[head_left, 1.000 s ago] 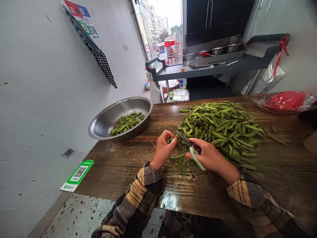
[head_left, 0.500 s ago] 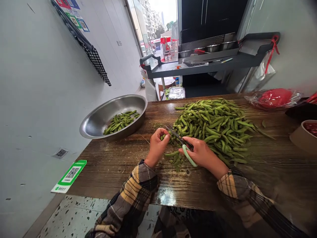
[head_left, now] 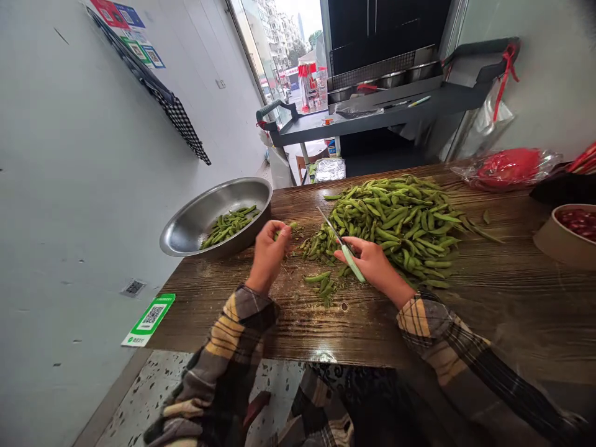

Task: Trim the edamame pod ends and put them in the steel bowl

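Observation:
My left hand is closed on a green edamame pod, just right of the steel basin; its fingers hide most of the pod. Several pods lie inside that basin. In my right hand is a pair of scissors with pale green handles, blades pointing up and to the left. Behind the scissors spreads a large heap of edamame pods. Between my hands, a few loose pods and trimmings rest on the wooden table.
At the right stand a tan bowl of red pieces and a red bundle in clear plastic. A green QR card sits at the table's left edge. Beyond the table is a dark cart with metal pans.
My left hand has moved left, away from the scissors and toward the basin, with the pod in it. My right hand has turned the scissors more edge-on. The view has shifted slightly.

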Demonstrator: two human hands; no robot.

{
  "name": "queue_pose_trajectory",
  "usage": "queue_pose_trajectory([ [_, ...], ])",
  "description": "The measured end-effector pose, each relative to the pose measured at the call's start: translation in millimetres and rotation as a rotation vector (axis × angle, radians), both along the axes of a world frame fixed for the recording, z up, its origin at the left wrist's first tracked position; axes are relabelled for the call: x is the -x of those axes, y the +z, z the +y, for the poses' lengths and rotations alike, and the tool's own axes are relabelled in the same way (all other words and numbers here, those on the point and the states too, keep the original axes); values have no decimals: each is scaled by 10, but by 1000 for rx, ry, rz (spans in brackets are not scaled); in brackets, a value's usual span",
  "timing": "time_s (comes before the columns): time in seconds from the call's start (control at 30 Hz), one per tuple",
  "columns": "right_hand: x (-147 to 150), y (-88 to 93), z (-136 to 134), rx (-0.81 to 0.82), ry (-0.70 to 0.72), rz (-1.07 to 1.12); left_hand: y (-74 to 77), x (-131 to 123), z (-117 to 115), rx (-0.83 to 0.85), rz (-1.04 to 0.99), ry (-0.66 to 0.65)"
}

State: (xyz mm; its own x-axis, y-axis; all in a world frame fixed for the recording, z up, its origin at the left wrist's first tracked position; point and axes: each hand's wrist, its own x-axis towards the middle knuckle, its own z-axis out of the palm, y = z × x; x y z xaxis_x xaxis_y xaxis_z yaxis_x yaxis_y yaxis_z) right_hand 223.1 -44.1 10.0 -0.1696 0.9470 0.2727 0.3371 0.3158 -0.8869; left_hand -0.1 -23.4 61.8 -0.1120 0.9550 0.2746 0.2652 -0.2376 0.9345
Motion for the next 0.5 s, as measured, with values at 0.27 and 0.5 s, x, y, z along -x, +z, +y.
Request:
queue_pose_trajectory([
  [0.27,-30,-33,39,60,0,197,789,993,496,-293,794,469],
  [0.5,-42,-22,44,33,-48,198,761,1247,429,-176,868,326],
])
